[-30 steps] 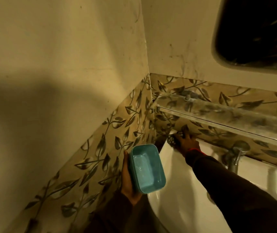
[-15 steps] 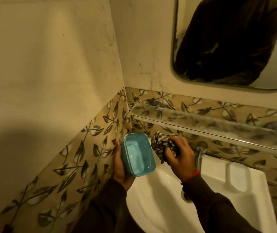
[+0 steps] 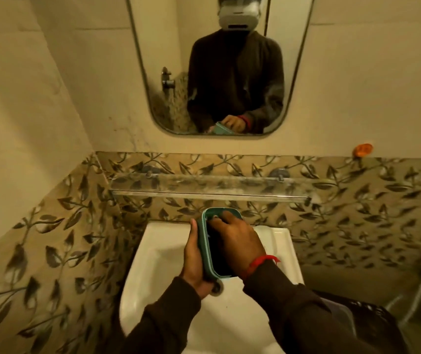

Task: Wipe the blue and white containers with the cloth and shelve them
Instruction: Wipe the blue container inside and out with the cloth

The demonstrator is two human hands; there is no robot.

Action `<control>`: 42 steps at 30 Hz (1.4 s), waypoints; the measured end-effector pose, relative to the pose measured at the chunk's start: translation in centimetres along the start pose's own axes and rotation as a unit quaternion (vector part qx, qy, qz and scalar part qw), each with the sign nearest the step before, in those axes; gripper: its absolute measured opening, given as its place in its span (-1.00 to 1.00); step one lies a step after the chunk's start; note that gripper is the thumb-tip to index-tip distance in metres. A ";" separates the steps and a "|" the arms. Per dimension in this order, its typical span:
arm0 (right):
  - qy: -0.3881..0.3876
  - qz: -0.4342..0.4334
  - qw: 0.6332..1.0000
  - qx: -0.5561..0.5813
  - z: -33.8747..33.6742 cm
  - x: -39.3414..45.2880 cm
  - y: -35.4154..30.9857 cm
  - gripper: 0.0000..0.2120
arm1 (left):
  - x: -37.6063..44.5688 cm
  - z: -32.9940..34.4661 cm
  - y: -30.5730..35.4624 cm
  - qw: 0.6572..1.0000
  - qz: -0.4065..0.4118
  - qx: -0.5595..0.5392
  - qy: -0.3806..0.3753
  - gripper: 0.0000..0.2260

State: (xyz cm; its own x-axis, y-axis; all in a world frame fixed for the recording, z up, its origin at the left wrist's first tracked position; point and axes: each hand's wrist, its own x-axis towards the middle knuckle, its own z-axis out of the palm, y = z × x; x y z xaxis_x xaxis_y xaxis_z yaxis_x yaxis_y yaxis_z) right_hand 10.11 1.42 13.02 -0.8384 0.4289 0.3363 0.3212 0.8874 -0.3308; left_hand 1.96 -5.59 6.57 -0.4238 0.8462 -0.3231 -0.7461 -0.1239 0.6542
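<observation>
The blue container (image 3: 205, 227), a small rectangular tub, is held upright over the white sink (image 3: 158, 254). My left hand (image 3: 194, 261) grips its left side and bottom. My right hand (image 3: 235, 238) is pushed inside the tub, fingers curled near its top end. The cloth is almost fully hidden under that hand. A glass shelf (image 3: 209, 185) runs along the tiled wall just above the tub. No white container is in view.
A mirror (image 3: 219, 65) hangs above the shelf and reflects a person in a dark sweater. Leaf-patterned tiles (image 3: 58, 241) cover the lower walls. An orange object (image 3: 362, 149) sits on the tile ledge at right. A dark basket (image 3: 373, 325) stands at the lower right.
My right hand brought the cloth from beside the tub into it. Both hands and the tub shifted over the middle of the sink as the view turned to face the mirror.
</observation>
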 end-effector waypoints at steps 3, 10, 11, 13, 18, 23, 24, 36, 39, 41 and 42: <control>-0.067 -0.076 0.994 0.033 -1.9 -1.0 0.6 -0.68 | 0.3 0.0 0.7 1.000 -0.014 0.003 -0.022 -0.35; -0.115 -0.082 0.989 -0.043 -4.0 -2.4 1.6 -0.63 | -0.4 1.9 -0.6 0.996 -0.053 0.013 -0.070 -0.32; -0.081 -0.046 0.994 -0.059 -4.3 -2.0 1.8 -0.61 | -0.4 2.4 -0.8 0.996 -0.055 0.011 -0.067 -0.35; -0.018 0.023 0.996 -0.081 -4.7 -1.3 2.0 -0.59 | -0.3 3.6 -0.9 0.996 -0.062 -0.005 -0.066 -0.40; -0.001 -0.059 0.997 -0.047 -4.7 -1.0 1.0 -0.70 | 0.8 3.0 0.8 0.995 -0.034 -0.034 -0.083 -0.40; -0.109 -0.089 0.990 0.006 -4.7 -2.0 0.8 -0.73 | 0.5 1.9 0.6 0.994 -0.040 -0.035 -0.097 -0.36; -0.092 -0.066 0.994 0.008 -4.7 -1.9 1.0 -0.74 | 0.2 2.2 0.1 0.994 -0.045 -0.040 -0.096 -0.36; 0.071 -0.004 0.976 0.207 -6.0 -1.5 2.1 -0.75 | 0.7 3.3 0.4 0.993 -0.047 -0.070 -0.077 -0.44; 0.120 0.068 0.972 0.193 -6.6 -0.7 2.2 -0.80 | 0.7 4.5 -0.3 0.994 -0.049 -0.048 -0.081 -0.45; 0.150 0.105 0.971 0.152 -6.9 -0.1 2.1 -0.81 | 0.7 5.1 -0.6 0.994 -0.057 -0.038 -0.090 -0.44; 0.151 0.096 0.975 0.133 -6.9 0.0 2.0 -0.80 | 0.8 5.2 -0.5 0.993 -0.058 -0.033 -0.095 -0.44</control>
State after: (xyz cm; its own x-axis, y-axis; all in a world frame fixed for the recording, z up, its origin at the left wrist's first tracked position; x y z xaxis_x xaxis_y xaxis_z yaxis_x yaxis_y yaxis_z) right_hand 13.79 4.36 18.48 -0.5935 0.6490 0.4760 0.3008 0.7274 -0.6168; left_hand 4.66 -2.11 9.56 -0.2329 0.9387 -0.2542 -0.8188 -0.0483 0.5720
